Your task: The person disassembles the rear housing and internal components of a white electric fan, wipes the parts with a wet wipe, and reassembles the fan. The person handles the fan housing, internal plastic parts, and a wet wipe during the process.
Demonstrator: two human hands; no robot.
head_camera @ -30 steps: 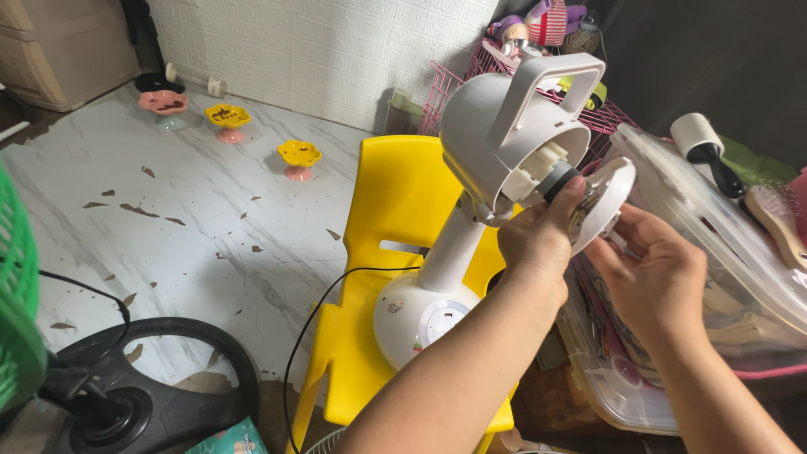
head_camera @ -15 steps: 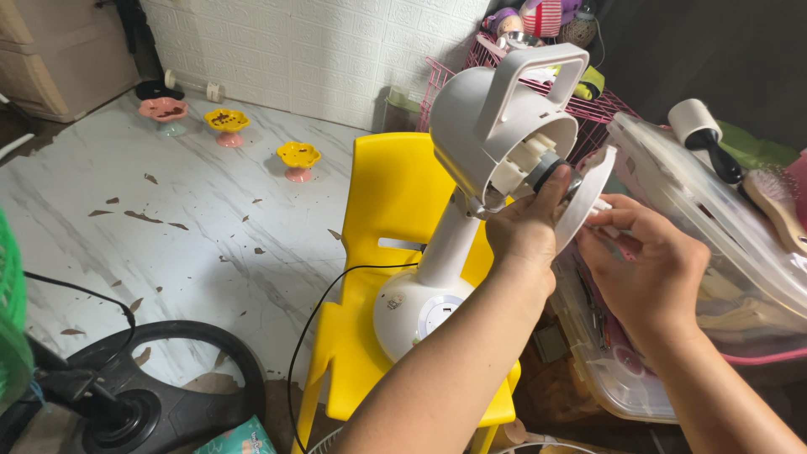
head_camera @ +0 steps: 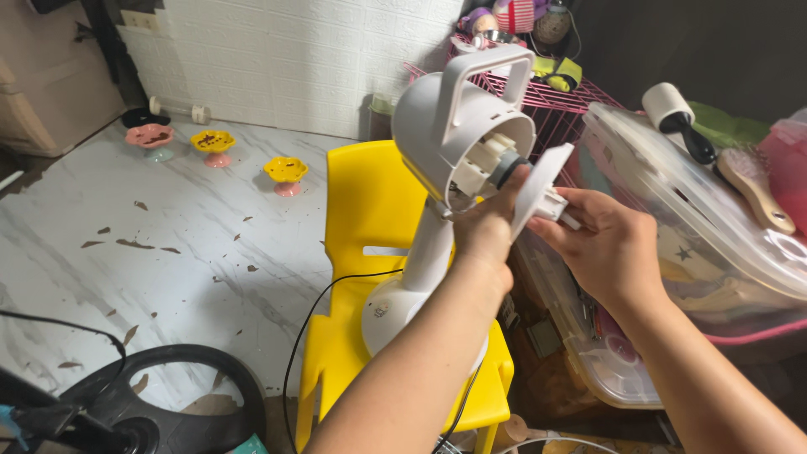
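Item: white plastic stand fan body with a carry handle (head_camera: pixel 454 143), one; its round base sits on the seat of the yellow plastic child's chair (head_camera: pixel 370 252), one, and its head tilts toward the right.
Loose part: flat white plastic disc with a short stub (head_camera: pixel 538 192), one, held just off the grey motor hub at the front of the fan head.
Left hand (head_camera: pixel 486 227): fingers curled together at the fan's neck and hub, touching the motor front.
Right hand (head_camera: pixel 609 244): thumb and fingers pinching the stub side of the disc.
Cord: thin black cable (head_camera: pixel 307 336), one, hanging from the fan base over the chair's left edge.
Open room, left: white marbled floor (head_camera: pixel 151 277), broad and bare apart from scattered brown scraps.
Edge, far: white textured wall panel (head_camera: pixel 286 59) meets the floor; three small flower-shaped footed dishes (head_camera: pixel 214 143) stand near it, one pink and two yellow.
Edge, right: clear plastic storage bin with a lid (head_camera: pixel 672 252), one, close against the chair; little room on that side.
On the lid: lint roller with a black handle (head_camera: pixel 677 113), one; wooden hairbrush (head_camera: pixel 752 185), one.
Behind the fan: pink wire rack (head_camera: pixel 555 109), one.
Edge, near left: black steering wheel (head_camera: pixel 168 403), one, partly cut off.
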